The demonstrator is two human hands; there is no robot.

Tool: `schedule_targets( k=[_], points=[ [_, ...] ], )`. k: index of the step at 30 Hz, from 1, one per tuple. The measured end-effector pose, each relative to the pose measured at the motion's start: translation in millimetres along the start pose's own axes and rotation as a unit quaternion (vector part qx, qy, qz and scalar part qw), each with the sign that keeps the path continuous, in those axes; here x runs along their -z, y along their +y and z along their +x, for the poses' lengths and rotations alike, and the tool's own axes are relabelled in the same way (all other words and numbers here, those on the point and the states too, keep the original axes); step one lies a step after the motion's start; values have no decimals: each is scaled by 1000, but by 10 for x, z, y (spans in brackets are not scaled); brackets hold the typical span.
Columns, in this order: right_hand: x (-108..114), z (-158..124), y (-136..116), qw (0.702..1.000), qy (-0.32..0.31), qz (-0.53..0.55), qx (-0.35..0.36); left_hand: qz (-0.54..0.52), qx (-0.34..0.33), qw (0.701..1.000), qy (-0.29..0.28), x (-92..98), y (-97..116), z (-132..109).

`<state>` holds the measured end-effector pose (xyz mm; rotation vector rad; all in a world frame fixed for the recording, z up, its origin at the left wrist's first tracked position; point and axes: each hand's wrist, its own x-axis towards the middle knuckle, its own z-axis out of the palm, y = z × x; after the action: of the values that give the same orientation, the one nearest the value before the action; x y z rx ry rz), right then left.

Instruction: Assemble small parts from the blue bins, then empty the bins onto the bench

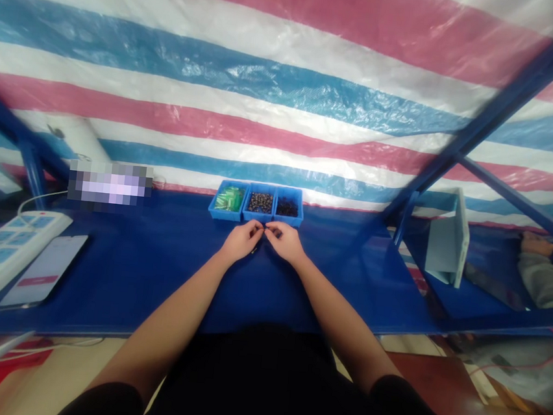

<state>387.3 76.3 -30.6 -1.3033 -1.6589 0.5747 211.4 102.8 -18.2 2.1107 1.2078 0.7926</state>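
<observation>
Blue tabletop, three blue bins, left hand and right hand pinching something too tiny to tell

Striped tarpaulin backdrop, blue steel rack frame, beige floor.

Left hand, right hand pinched together, three blue bins beyond

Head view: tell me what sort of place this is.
Likely a makeshift small-parts assembly station: a long blue workbench, three blue plastic trays of small parts, and a red-white-blue striped plastic tarpaulin behind.
</observation>
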Motion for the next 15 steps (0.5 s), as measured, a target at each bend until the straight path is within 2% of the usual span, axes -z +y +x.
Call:
schedule_targets(
  k=[8, 15],
  points=[
    [5, -3, 9, 1000, -16, 14, -4, -11, 10, 1000, -19, 3, 8, -8],
    [-5, -11, -8, 1000, -21, 7, -5, 1, -1, 1000, -11, 5, 10, -3]
  ],
)
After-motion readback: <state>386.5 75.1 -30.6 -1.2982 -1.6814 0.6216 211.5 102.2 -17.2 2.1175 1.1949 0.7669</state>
